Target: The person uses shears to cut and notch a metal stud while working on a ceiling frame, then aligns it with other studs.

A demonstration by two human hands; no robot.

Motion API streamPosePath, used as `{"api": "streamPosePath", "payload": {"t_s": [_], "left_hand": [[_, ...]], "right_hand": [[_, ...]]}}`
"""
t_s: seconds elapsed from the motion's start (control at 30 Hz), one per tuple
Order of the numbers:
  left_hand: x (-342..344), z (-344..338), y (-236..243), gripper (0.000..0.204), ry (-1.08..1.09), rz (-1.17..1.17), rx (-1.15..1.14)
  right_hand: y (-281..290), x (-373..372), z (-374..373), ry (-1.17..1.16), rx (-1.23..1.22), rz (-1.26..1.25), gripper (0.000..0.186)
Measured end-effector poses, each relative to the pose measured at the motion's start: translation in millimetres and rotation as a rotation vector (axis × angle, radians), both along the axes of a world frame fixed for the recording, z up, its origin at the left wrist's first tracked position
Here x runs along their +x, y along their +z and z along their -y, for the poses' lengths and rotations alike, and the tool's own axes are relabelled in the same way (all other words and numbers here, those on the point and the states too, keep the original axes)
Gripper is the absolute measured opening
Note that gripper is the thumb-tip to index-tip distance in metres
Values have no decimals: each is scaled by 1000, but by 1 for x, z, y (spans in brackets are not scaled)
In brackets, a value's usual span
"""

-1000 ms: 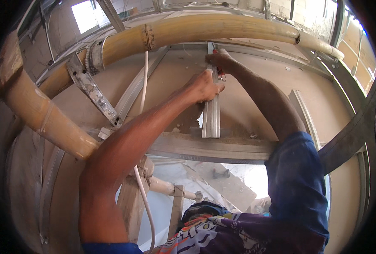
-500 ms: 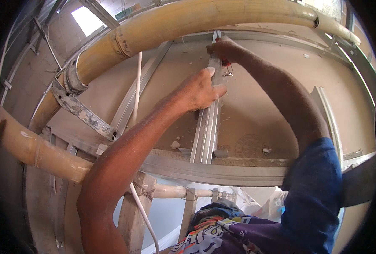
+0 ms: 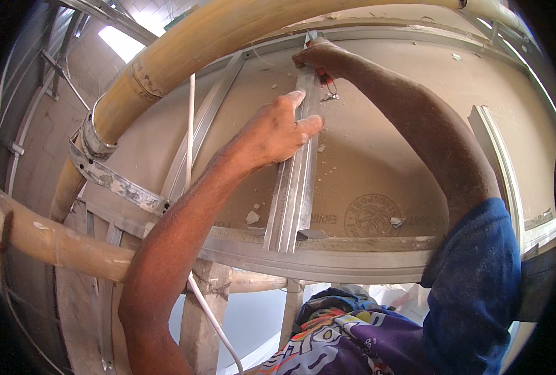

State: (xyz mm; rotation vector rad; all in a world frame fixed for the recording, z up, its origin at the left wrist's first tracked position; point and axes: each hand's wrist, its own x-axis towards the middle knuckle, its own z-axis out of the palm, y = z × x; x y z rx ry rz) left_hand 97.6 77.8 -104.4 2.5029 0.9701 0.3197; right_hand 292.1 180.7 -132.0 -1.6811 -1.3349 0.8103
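Note:
A ribbed metal stud [image 3: 292, 194] runs across the brown board, from the far metal track down to the near one. My left hand [image 3: 279, 130] is closed round the stud at about its middle, thumb and forefinger lying across it. At its far end my right hand [image 3: 314, 55] is closed on a red-handled hand tool [image 3: 325, 79]; a thin wire loop and a small metal piece hang below the handle. My fingers cover most of this tool, so its exact kind is hidden.
A thick bamboo pole [image 3: 184, 56] arches over the far side; another bamboo pole [image 3: 59, 240] lies at left. A curved metal track [image 3: 328, 262] borders the board [image 3: 378, 169], which carries loose crumbs. A second stud [image 3: 498, 169] stands at right. A pale cable [image 3: 212, 315] hangs near my left arm.
The view has shifted slightly, and the stud's near end now appears lower and further left, overlapping the near track. Both hands keep their holds.

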Motion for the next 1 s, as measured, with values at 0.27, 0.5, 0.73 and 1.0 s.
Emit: {"api": "streamPosePath", "payload": {"t_s": [0.27, 0.5, 0.73, 1.0], "left_hand": [[4, 5, -3, 69, 73, -18, 71], [14, 11, -5, 65, 125, 17, 116], [16, 14, -5, 65, 152, 47, 118], [20, 17, -1, 67, 260, -12, 69]], "right_hand": [[-4, 2, -7, 37, 9, -77, 17], [-1, 1, -2, -25, -2, -114, 20], [0, 5, -3, 4, 30, -43, 20], [-25, 15, -15, -84, 193, -161, 23]]}}
